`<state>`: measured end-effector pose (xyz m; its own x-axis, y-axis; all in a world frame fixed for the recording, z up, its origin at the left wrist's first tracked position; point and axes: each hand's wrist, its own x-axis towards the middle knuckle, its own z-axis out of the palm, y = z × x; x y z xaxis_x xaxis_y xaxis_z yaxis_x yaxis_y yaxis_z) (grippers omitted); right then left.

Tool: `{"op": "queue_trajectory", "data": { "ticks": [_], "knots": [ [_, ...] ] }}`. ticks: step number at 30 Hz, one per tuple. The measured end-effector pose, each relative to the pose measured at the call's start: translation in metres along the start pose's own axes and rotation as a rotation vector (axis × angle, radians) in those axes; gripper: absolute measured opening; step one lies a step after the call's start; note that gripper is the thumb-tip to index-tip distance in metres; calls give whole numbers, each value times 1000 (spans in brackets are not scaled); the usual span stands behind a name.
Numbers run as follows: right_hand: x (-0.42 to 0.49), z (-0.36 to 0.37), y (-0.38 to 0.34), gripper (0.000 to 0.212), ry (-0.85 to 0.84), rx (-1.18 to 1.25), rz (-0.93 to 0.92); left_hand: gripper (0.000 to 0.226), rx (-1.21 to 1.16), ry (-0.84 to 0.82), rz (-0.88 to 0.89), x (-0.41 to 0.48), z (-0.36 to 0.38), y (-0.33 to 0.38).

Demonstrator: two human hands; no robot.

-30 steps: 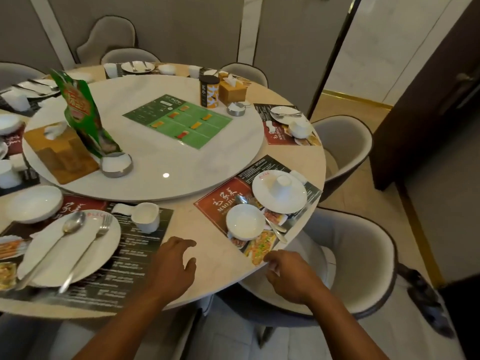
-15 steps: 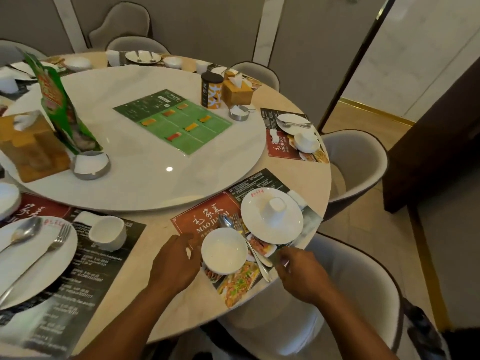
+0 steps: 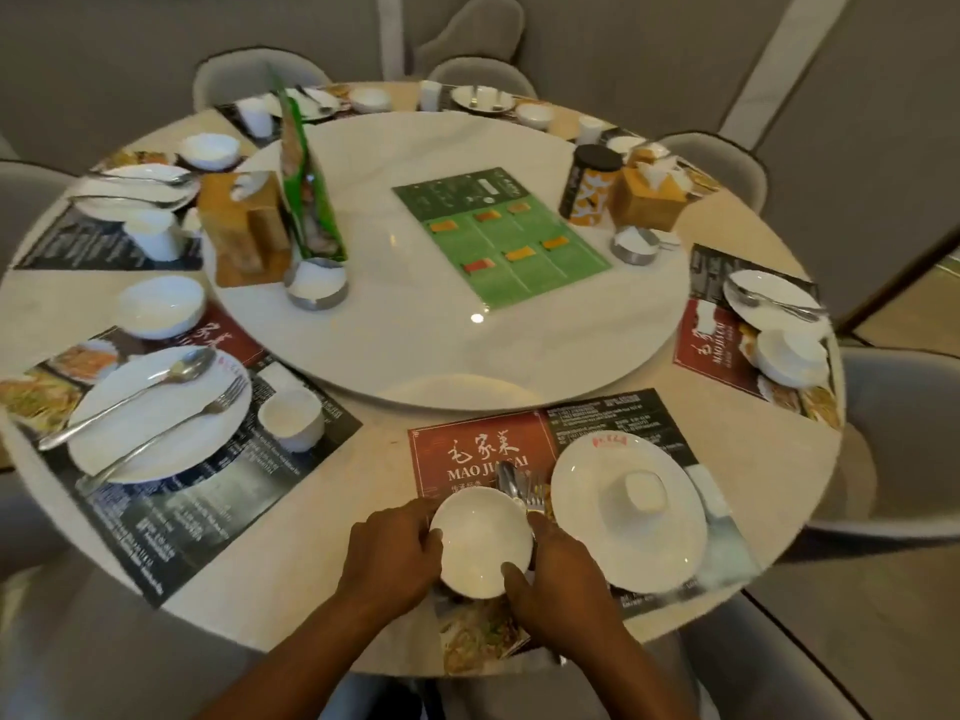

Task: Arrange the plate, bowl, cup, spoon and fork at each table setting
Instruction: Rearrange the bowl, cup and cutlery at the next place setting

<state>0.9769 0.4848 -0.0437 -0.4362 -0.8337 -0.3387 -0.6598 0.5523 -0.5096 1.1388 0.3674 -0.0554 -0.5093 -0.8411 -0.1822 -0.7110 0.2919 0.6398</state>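
Left hand (image 3: 395, 558) and right hand (image 3: 561, 589): both curled round our bowl (image 3: 480, 543), near setting. Next, we lift it clear of cutlery (image 3: 510, 480), seemingly tucked beneath.

On the round surface (image 3: 322, 579), a white turntable (image 3: 415, 335) carries a green menu card (image 3: 501, 236) at centre, a black-lidded canister (image 3: 589, 184) at two o'clock, and a wooden tissue box (image 3: 241, 226) at ten.

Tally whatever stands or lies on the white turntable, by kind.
Wooden tissue boxes: 2
Metal dishes: 2
Flat green menu: 1
Standing green card: 1
Black-lidded canister: 1
Total: 7
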Motion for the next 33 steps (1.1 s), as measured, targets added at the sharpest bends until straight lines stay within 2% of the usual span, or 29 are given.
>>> {"op": "queue_trajectory", "data": {
  "ticks": [4, 8, 12, 22, 29, 33],
  "knots": [
    [17, -4, -3, 80, -45, 20, -142, 32, -74, 151, -171, -2, -4, 0],
    [39, -5, -14, 92, -37, 2, -222, 32, -120, 233, -230, 9, -7, -2],
    [64, -6, -27, 75, 43, -120, -240, 34, -131, 257, -239, 28, -10, -6],
    [86, -16, -34, 71, 58, -170, -207, 36, -153, 216, -242, 56, -14, -8],
    [85, -21, -32, 71, 58, -167, -228, 36, -167, 246, -240, 56, -12, -11],
    [75, -48, -20, 47, 149, -108, -273, 36, -162, 383, -233, 47, -12, -3]
  ]
}}
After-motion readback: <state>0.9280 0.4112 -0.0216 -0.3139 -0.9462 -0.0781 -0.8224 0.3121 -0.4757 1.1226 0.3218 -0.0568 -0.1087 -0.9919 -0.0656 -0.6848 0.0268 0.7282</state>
